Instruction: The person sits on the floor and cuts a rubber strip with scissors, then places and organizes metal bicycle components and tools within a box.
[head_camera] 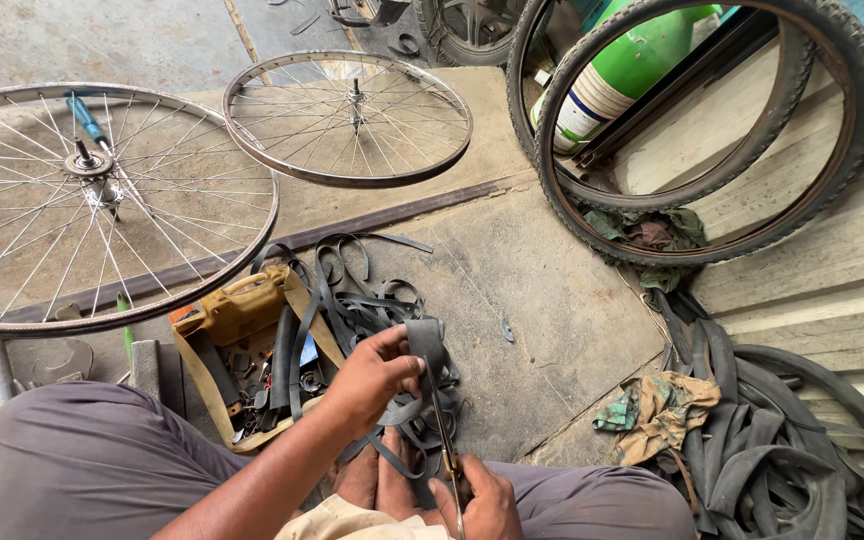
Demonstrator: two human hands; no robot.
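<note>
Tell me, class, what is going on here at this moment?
A person sits on the ground cutting rubber. The left hand holds up a strip of black inner tube, and the right hand works scissors along it. Cut rubber strips lie in front, beside a box of tools. Two spoked wheel rims lie on the concrete, tyres lean at the right.
</note>
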